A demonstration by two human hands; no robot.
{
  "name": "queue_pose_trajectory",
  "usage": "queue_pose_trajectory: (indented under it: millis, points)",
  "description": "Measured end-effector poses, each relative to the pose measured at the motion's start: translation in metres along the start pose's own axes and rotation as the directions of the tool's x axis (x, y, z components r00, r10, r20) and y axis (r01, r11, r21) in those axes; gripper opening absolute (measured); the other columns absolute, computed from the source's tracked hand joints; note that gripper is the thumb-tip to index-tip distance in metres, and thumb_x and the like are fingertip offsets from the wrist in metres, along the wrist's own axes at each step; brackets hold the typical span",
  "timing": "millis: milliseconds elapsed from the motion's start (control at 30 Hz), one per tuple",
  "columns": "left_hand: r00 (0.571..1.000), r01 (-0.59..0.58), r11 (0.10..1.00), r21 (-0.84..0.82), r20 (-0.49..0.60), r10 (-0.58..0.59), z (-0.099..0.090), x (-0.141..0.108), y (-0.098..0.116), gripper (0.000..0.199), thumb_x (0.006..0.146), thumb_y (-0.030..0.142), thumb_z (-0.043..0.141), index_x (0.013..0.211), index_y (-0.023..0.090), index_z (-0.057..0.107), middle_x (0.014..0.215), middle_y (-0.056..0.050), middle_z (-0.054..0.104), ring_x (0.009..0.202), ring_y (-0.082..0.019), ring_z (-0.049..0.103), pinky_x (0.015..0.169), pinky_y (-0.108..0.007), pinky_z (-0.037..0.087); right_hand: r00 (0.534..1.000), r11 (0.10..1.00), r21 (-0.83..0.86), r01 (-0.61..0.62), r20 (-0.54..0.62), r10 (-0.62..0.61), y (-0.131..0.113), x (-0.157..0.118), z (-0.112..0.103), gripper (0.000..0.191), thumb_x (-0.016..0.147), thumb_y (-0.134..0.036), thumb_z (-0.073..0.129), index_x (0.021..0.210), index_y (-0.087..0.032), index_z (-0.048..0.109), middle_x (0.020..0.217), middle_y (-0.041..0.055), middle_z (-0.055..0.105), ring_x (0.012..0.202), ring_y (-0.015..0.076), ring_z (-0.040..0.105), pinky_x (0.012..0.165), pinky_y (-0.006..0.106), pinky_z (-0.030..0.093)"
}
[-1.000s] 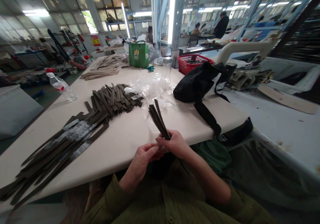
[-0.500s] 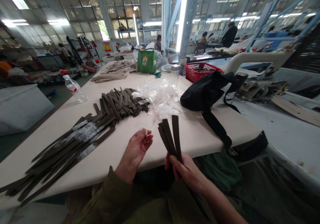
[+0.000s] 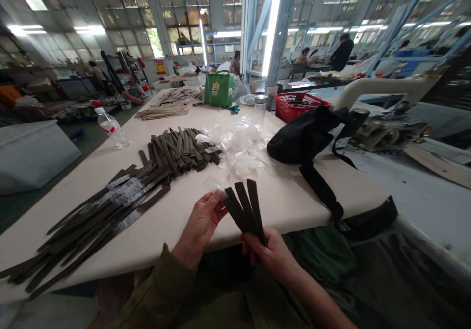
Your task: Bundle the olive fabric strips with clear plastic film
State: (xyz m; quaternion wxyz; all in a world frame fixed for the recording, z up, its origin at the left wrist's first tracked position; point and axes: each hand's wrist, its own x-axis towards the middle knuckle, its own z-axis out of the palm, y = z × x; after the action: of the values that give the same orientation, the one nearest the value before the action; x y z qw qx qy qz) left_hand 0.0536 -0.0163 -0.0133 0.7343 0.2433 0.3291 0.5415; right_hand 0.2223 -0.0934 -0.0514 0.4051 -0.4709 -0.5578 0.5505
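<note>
Several dark strips (image 3: 246, 206) fan upward from my right hand (image 3: 267, 253), whose fingers are closed round their lower part. My left hand (image 3: 202, 221) pinches a small piece of clear plastic (image 3: 217, 187) at the upper end of the leftmost strip. Beyond my hands lies a loose heap of clear plastic pieces (image 3: 239, 142). To its left is a pile of short dark strips (image 3: 178, 150). Longer dark strips with clear plastic round their middles (image 3: 121, 196) spread over the left part of the pale table (image 3: 176, 216).
A plastic bottle (image 3: 113, 129) stands at the table's left edge. Further back are a green bag (image 3: 218, 89), a glass jar (image 3: 259, 108) and a red basket (image 3: 294, 104). A black bag (image 3: 301, 138) with a hanging strap lies right, beside a machine (image 3: 386, 123). People sit and stand far behind.
My left hand has moved slightly right and now meets the leftmost strip with the plastic. The strips in my right hand have tilted left and fanned apart.
</note>
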Motion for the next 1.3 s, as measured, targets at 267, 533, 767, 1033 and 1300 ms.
queue_pose_trajectory:
  millis: [267, 533, 767, 1033, 1300]
  points:
    - [0.999, 0.046, 0.989, 0.143, -0.007, -0.045, -0.002, -0.005, -0.010, 0.024, 0.064, 0.028, 0.082, 0.075, 0.012, 0.068, 0.074, -0.002, 0.070, 0.065, -0.011, 0.064, 0.066, -0.023, 0.051, 0.999, 0.999, 0.033, -0.032, 0.009, 0.031, -0.011, 0.005, 0.000, 0.040, 0.088, -0.052, 0.053, 0.089, -0.014, 0.062, 0.065, 0.0006, 0.063, 0.044, 0.0085, 0.053, 0.042, 0.018, 0.037]
    - [0.994, -0.070, 0.970, 0.231, -0.068, 0.088, -0.014, -0.003, 0.010, 0.022, 0.063, 0.029, 0.082, 0.072, 0.014, 0.069, 0.071, -0.001, 0.070, 0.060, -0.010, 0.060, 0.064, -0.022, 0.048, 0.999, 0.998, -0.057, 0.015, -0.049, -0.018, -0.016, -0.008, -0.005, 0.034, 0.087, -0.046, 0.057, 0.071, -0.016, 0.058, 0.063, 0.0011, 0.062, 0.047, 0.0112, 0.055, 0.047, 0.023, 0.043]
    - [0.984, -0.020, 0.913, 0.407, 0.171, -0.054, -0.002, -0.018, -0.021, 0.023, 0.073, 0.033, 0.073, 0.084, 0.013, 0.075, 0.081, -0.007, 0.073, 0.071, -0.016, 0.062, 0.068, -0.026, 0.047, 0.985, 0.977, -0.186, 0.106, -0.115, -0.129, -0.023, 0.001, -0.003, 0.035, 0.091, -0.046, 0.051, 0.073, -0.017, 0.058, 0.059, -0.0003, 0.059, 0.045, 0.0114, 0.054, 0.046, 0.022, 0.042]
    - [0.993, -0.052, 0.970, 0.238, 0.119, 0.024, 0.001, -0.017, -0.023, 0.022, 0.073, 0.033, 0.074, 0.079, 0.012, 0.073, 0.073, -0.005, 0.070, 0.064, -0.014, 0.061, 0.070, -0.028, 0.050, 0.975, 0.952, -0.268, 0.147, -0.124, -0.186, -0.018, 0.006, 0.002, 0.036, 0.092, -0.047, 0.049, 0.071, -0.018, 0.058, 0.057, 0.0000, 0.060, 0.046, 0.0125, 0.056, 0.047, 0.023, 0.044]
    - [0.981, -0.188, 0.978, 0.093, -0.038, 0.192, 0.002, -0.009, -0.002, 0.028, 0.067, 0.036, 0.078, 0.085, 0.015, 0.073, 0.091, -0.006, 0.073, 0.077, -0.015, 0.066, 0.077, -0.028, 0.051, 0.984, 0.948, -0.288, 0.138, -0.070, -0.165, -0.017, 0.006, 0.003, 0.038, 0.092, -0.048, 0.049, 0.068, -0.019, 0.057, 0.055, -0.0003, 0.059, 0.045, 0.0124, 0.056, 0.047, 0.022, 0.043]
